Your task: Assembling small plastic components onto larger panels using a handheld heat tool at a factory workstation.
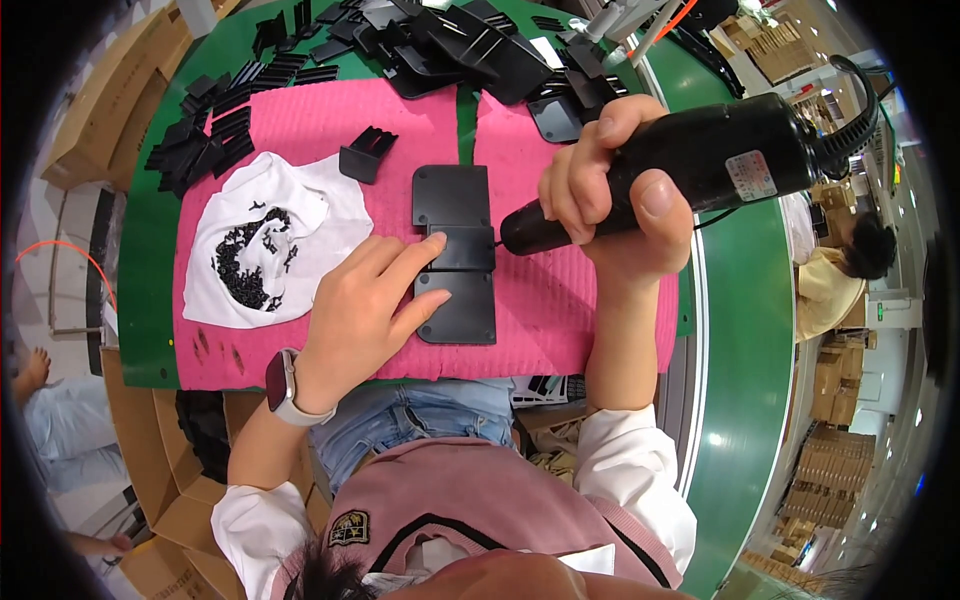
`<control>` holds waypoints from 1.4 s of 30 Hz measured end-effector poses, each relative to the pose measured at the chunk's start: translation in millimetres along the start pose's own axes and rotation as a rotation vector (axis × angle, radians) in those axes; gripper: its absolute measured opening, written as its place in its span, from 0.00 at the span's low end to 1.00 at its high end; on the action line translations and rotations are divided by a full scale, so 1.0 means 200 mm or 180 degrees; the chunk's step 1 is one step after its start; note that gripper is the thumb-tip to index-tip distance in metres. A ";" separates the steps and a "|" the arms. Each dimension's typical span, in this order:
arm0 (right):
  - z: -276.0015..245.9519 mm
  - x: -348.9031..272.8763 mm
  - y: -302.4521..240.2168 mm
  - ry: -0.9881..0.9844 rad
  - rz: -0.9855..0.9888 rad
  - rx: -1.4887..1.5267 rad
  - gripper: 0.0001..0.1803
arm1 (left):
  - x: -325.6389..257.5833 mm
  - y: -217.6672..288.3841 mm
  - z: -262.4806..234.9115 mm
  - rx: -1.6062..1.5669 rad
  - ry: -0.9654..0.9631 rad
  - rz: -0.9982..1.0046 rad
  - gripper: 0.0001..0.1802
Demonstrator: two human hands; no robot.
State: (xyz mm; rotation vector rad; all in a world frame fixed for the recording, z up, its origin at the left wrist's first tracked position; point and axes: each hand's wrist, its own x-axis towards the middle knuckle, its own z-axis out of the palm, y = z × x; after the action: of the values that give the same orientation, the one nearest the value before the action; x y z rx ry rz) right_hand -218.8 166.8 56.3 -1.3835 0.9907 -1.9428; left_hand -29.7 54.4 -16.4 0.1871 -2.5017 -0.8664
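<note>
My right hand (625,195) is wrapped round a black electric screwdriver (725,155), held nearly level with its tip pointing left. That tip meets the right edge of a black plastic assembly (455,305), made of two flat plates with a raised piece (462,248) across the middle. My left hand (370,300) lies on the assembly's left side, fingers stretched out and fingertips on the raised piece. To the left, a pile of small black screws (245,262) rests on a white cloth (210,290). A loose black bracket (368,154) sits beyond my left hand.
A pink foam mat (540,330) covers part of the green table (150,330). Black plastic plates (450,45) are heaped at the far side, with small black brackets (205,140) at the far left. Cardboard boxes (170,430) stand below left. Another person (840,270) is at the right.
</note>
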 end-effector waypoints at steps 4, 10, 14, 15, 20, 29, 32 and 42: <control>0.02 0.00 -0.01 0.0015 0.0251 -0.0170 0.18 | 0.01 0.01 0.01 -0.0004 0.0068 0.0074 0.23; 0.07 0.02 0.02 -0.0066 0.0240 -0.0227 0.16 | 0.00 0.01 0.01 0.0129 0.0032 0.0102 0.23; 0.06 0.03 0.04 -0.0069 0.0376 -0.0102 0.16 | 0.00 0.00 0.01 0.0113 0.0025 0.0133 0.23; 0.05 0.03 0.04 -0.0115 0.0360 -0.0065 0.16 | 0.00 0.00 0.01 0.0125 0.0026 0.0134 0.23; 0.04 0.03 0.05 -0.0141 0.0308 0.0028 0.16 | 0.01 0.01 0.02 0.0017 0.0107 0.0173 0.23; 0.16 -0.06 0.01 0.0040 -0.0022 -0.0815 0.19 | -0.01 0.01 0.02 0.0042 0.0203 0.0058 0.23; 0.05 -0.12 -0.14 0.0391 0.0294 -0.0353 0.33 | -0.06 0.00 0.01 -0.0277 0.0363 -0.0384 0.22; -0.33 -0.42 -0.15 0.0812 0.0984 -0.6672 0.37 | -0.04 0.03 -0.04 -0.1393 0.1182 -0.0350 0.12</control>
State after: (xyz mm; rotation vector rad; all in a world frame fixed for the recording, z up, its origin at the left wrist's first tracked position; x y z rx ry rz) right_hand -256.3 266.1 22.8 -1.3764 3.3866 -0.1922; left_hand -19.2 56.5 -10.0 0.3066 -1.9254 -1.2703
